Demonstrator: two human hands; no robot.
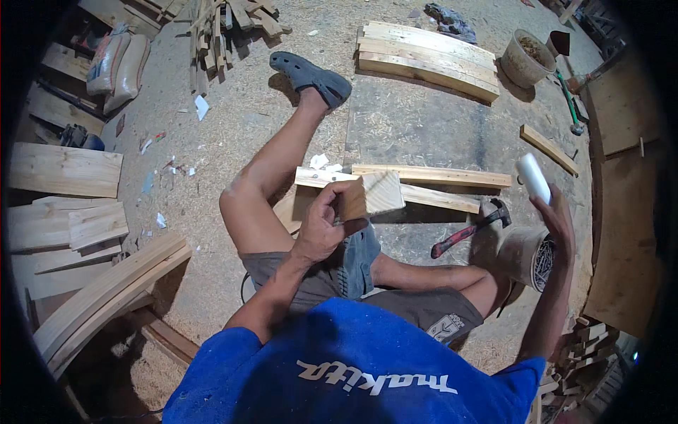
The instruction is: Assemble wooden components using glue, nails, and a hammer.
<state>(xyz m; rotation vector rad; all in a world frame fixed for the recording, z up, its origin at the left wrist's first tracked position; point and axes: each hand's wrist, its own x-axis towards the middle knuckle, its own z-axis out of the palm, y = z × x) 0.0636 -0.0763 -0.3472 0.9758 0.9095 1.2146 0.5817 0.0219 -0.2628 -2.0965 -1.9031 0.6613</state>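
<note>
My left hand (321, 225) is closed on a short wood block (381, 193), its sawn pale face turned up, held above my lap. Out to the right, my right hand (556, 215) grips a white bottle (534, 178), rounded at its upper end. Below that hand stands a bucket of nails (542, 265). A claw hammer (470, 230) with a red and black handle lies between my leg and the bucket. Just beyond the block, several narrow wood strips (438, 175) lie on the floor.
Stacked boards (427, 60) lie ahead, beside a bucket (528, 60) of shavings. A short wood piece (549, 150) rests at the right, near a green-handled tool (567, 99). Planks (106, 300) lean at the left. Scrap wood (222, 35) lies heaped farther off.
</note>
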